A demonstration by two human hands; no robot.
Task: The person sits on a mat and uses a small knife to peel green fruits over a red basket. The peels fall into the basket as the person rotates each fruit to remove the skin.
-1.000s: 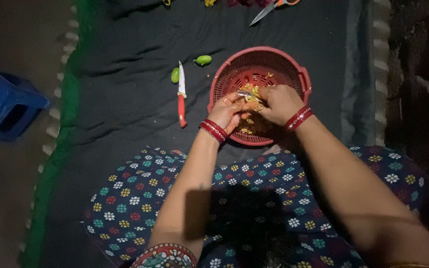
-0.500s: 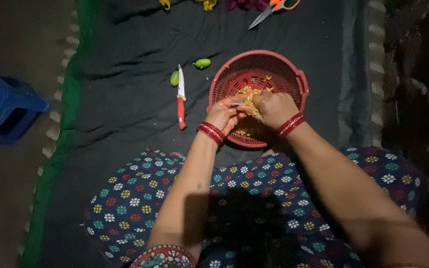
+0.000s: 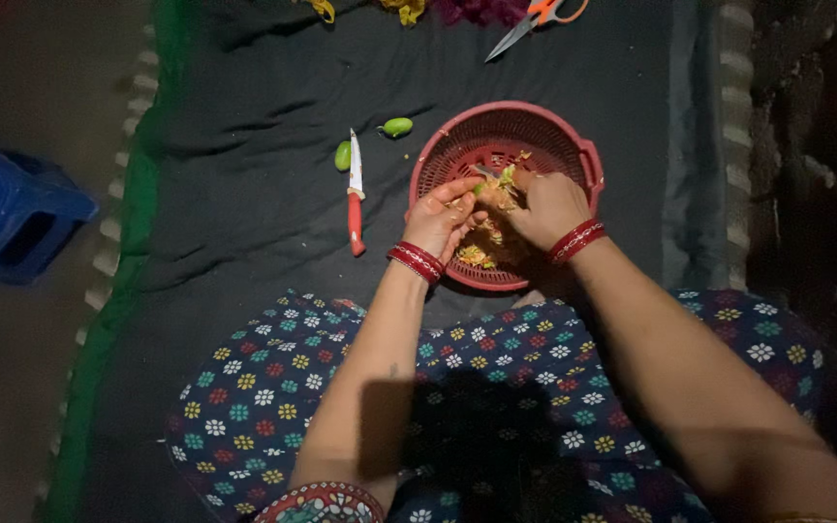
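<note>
Mostly yellow-green shreds (image 3: 492, 197) heaped in red basket (image 3: 457, 145)

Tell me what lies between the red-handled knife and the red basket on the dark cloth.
Nothing: in the head view, only bare dark cloth separates the knife from the basket. The two green fruits lie above that gap.

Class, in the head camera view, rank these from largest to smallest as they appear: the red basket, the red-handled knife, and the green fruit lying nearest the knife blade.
1. Red basket, clearly the largest.
2. Red-handled knife, long but narrow.
3. Green fruit beside the blade, the smallest.
</note>
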